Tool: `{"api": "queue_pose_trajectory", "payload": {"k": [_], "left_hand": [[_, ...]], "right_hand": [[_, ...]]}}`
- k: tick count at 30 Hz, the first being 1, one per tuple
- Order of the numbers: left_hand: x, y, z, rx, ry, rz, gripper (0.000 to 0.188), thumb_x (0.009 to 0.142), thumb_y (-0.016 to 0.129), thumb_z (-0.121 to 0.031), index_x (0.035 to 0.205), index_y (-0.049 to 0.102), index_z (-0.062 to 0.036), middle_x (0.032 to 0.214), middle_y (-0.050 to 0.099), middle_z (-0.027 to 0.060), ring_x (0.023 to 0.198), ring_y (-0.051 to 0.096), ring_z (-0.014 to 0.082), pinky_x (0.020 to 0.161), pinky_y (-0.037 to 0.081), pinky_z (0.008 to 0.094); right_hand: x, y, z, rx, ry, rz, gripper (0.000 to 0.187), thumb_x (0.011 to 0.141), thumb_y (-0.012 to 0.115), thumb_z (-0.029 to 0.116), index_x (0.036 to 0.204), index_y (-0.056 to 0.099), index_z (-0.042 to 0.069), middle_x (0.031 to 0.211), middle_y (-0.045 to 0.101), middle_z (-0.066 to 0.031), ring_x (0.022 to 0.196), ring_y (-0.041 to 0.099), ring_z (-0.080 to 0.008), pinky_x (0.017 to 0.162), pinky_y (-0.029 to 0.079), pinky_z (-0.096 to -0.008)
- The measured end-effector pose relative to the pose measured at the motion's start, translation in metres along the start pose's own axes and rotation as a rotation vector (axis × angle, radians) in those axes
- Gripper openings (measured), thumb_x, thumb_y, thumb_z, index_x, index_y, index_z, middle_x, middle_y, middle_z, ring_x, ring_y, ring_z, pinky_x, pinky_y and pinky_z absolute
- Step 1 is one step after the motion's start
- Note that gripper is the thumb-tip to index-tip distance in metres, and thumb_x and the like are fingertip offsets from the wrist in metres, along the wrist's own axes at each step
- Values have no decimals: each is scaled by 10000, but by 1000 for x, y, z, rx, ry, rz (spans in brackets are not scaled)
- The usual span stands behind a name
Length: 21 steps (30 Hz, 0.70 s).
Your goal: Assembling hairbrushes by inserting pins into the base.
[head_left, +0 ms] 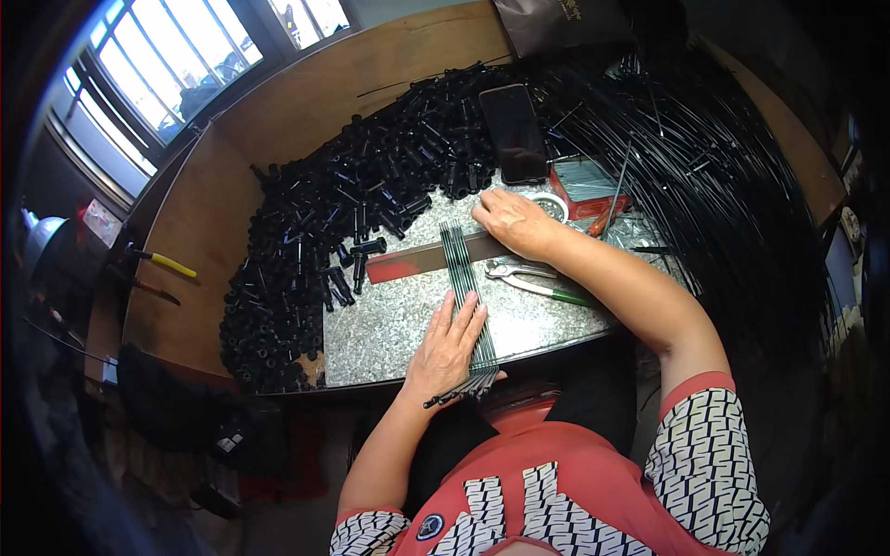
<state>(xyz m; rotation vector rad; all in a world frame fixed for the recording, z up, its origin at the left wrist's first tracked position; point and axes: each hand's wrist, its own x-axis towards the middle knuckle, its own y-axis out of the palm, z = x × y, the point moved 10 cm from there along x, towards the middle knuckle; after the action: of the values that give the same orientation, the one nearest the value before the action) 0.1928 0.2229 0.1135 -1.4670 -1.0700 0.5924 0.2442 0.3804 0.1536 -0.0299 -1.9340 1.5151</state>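
Observation:
A row of thin dark metal rods (461, 269) lies side by side, sticking out over the near edge of the metal-topped board, their lower ends thicker and black. My left hand (443, 357) holds them, fingers stretched over the top and the thumb tip showing beyond the rods. Under their upper part runs a flat bar (408, 263), partly red. Above the bar's right part, my right hand (515, 222) is closed with fingers bent down; its fingertips are hidden. Just beside it sits a round white-rimmed dish (553, 206). Green-handled pincers (538, 281) rest below on the board.
Many black tubular parts (371, 157) are heaped at the left and back. A phone (514, 134) lies on the heap. Behind my right arm are a red box (593, 181) of thin pieces and a mass of long black rods (714, 157). Wooden walls (176, 259) border the bench.

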Motion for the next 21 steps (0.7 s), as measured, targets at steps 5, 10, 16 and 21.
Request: {"api": "queue_pose_trajectory", "payload": {"k": [5,10,16,21], "left_hand": [[1,0,1,-3,-6,12,983,675,779,-514,1411,369,-7,1495,301,193,1413,206,391,1153,232,464],[0,1,1,-17,1,0,979,680,775,-515,1413,368,-10,1500,293,193,1415,207,389,1156,223,464],[1,0,1,-16,-3,2,978,684,769,-522,1414,367,-10,1497,297,200,1414,208,392,1156,221,467],[1,0,1,-16,-6,0,981,680,770,-525,1411,370,-8,1494,304,200,1414,210,392,1155,225,467]], "right_hand": [[-2,1,-6,44,-44,6,112,817,515,89,857,566,-2,916,542,-138,912,569,-280,805,484,-367],[-1,5,-6,80,-75,22,128,819,520,95,864,591,-1,909,543,-134,907,570,-281,810,480,-372],[2,6,-6,111,-95,36,148,815,531,93,894,616,2,909,544,-132,919,571,-292,805,476,-381],[4,8,-7,114,-99,73,144,801,543,82,894,619,2,906,544,-134,917,572,-296,808,475,-384]]}}
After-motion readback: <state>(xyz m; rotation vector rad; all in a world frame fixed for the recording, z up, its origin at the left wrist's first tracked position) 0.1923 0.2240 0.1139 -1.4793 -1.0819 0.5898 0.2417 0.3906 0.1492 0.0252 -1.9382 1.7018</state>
